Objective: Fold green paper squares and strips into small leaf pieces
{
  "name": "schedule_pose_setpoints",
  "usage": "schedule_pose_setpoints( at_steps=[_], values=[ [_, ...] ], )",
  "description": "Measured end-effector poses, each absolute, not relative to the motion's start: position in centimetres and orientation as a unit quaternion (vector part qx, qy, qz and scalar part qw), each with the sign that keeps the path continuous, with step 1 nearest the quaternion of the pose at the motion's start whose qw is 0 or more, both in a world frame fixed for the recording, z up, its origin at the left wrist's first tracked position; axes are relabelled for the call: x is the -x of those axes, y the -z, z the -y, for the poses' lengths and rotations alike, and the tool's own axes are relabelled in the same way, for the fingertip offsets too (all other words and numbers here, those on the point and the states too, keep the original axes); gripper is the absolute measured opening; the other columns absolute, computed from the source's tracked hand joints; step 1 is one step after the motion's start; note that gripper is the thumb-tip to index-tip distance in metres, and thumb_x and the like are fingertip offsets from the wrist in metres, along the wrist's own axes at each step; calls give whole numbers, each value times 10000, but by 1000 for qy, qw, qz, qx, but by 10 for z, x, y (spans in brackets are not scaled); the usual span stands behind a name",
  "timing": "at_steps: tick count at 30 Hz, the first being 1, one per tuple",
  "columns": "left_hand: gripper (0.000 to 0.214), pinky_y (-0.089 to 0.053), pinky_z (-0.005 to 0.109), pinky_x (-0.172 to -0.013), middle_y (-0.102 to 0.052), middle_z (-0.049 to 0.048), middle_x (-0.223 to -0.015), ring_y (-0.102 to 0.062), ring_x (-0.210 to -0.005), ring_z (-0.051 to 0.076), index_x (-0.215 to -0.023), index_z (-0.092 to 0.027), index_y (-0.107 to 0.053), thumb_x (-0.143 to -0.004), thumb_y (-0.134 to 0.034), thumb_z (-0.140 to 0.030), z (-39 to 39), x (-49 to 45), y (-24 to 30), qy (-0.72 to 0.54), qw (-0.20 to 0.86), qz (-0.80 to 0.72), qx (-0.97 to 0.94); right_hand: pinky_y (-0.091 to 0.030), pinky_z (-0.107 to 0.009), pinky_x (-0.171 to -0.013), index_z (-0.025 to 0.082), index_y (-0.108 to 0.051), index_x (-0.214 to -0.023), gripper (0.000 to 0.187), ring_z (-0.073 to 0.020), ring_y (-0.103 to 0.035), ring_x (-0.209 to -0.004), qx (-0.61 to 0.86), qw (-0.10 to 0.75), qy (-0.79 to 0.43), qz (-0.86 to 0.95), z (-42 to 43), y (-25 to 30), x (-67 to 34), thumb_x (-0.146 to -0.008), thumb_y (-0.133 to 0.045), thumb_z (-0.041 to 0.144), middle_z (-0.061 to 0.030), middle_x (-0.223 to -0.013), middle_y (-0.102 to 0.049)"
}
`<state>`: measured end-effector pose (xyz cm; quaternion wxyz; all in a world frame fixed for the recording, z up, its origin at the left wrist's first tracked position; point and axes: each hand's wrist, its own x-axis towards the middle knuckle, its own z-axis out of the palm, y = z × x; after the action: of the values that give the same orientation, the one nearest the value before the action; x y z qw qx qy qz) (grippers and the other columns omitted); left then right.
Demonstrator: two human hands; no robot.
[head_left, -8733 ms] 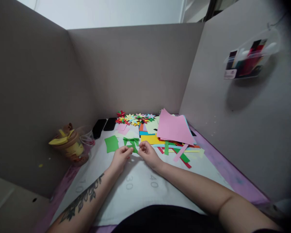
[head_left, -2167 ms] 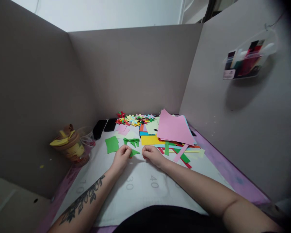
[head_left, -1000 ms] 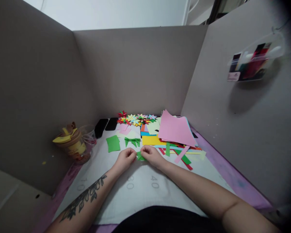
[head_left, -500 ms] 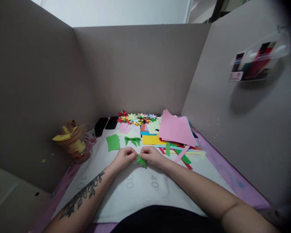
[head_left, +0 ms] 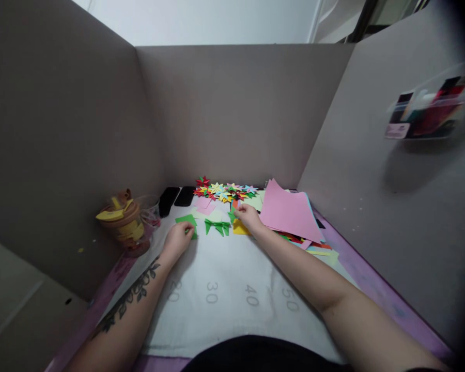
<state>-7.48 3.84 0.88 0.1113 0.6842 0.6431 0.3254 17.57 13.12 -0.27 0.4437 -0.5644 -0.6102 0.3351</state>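
My right hand (head_left: 249,217) is closed in a pinch on a small folded green paper piece (head_left: 231,214), above the row of colored papers. Over to the left, my left hand (head_left: 179,238) rests on a green paper square (head_left: 183,220) and covers much of it. Its fingers are curled together; whether any paper is between them is hidden. Between the hands lie folded green paper pieces (head_left: 217,227) with pointed ends, side by side on the white cloth (head_left: 232,320). A yellow paper (head_left: 241,228) lies partly under my right wrist.
Several colorful folded paper stars (head_left: 225,192) are heaped at the back. Large pink sheets (head_left: 290,212) lie at the right over paper strips. Two black phone-like objects (head_left: 185,196), a plastic cup (head_left: 149,209) and a clay pot (head_left: 121,222) stand left. Grey partitions (head_left: 240,113) enclose the table.
My hands have parted from around the green piece near the middle. The right carried it forward to the back papers; the left moved left onto the green square. The view shifted slightly.
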Motion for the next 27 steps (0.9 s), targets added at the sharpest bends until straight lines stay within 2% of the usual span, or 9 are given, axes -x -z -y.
schedule_pose_setpoints(
  at_steps=[4,10,13,16,19,22,23,25,27],
  values=[
    [203,-392,320,-795,-664,113,-907,-561,-911,257,-852,-162,-680,-728,-521,-150,-38,82,-7,-237,44,-665,-707,-399,-219,-566,161,-572,-751,115,-124,-541,-598,606,388,-293,629,-164,8,-146,-654,-566,222,14,-647,-581],
    [160,-392,303,-736,-658,114,-785,-579,-817,242,-685,-176,-672,-751,-531,-215,-35,82,-7,-185,44,-672,-716,-387,-265,-626,177,-602,-729,114,-189,-566,-726,630,287,-222,686,-168,17,-120,-637,-603,109,-49,-749,-629],
    [164,-395,306,-701,-659,122,-783,-585,-793,246,-698,-166,-674,-750,-535,-236,-36,82,-6,-178,47,-678,-711,-387,-274,-642,170,-606,-685,73,-203,-567,-762,614,257,-196,720,-165,13,-121,-659,-598,102,-68,-782,-631],
    [170,-394,308,-693,-664,128,-798,-595,-795,251,-719,-164,-676,-753,-523,-231,-37,83,-5,-173,52,-684,-707,-399,-282,-673,155,-625,-761,96,-202,-560,-807,585,257,-168,751,-157,2,-123,-747,-531,141,-96,-884,-624],
    [199,-393,303,-688,-670,133,-847,-605,-810,258,-872,-170,-675,-741,-540,-236,-36,86,-6,-170,60,-686,-705,-400,-285,-777,153,-626,-905,222,-191,-530,-930,526,275,-143,792,-133,-7,-119,-816,-424,129,-94,-991,-609],
    [449,-394,289,-691,-662,133,-933,-603,-863,271,-1113,-191,-586,-679,-630,-295,-35,90,-9,-165,80,-681,-709,-375,-264,-868,202,-649,-883,230,-168,-506,-983,430,259,-142,853,-97,-5,-112,-758,-493,88,-30,-971,-633],
    [529,-393,285,-690,-658,130,-947,-600,-876,276,-1154,-198,-556,-649,-661,-319,-34,90,-10,-159,88,-680,-710,-377,-293,-872,196,-653,-897,237,-188,-497,-990,363,246,-124,890,-84,-2,-111,-749,-504,85,-42,-977,-636],
    [603,-390,283,-683,-652,125,-942,-595,-876,285,-1170,-201,-535,-610,-699,-349,-33,90,-11,-153,97,-680,-710,-379,-352,-875,196,-657,-912,238,-223,-473,-1018,289,230,-92,925,-64,6,-109,-746,-519,94,-60,-1025,-631],
    [558,-385,284,-680,-650,121,-908,-591,-860,283,-1144,-189,-549,-622,-697,-323,-31,87,-10,-168,89,-678,-710,-387,-379,-861,197,-656,-905,231,-236,-461,-1038,270,221,-77,934,-50,12,-110,-754,-516,94,-65,-1059,-624]
  ],
)
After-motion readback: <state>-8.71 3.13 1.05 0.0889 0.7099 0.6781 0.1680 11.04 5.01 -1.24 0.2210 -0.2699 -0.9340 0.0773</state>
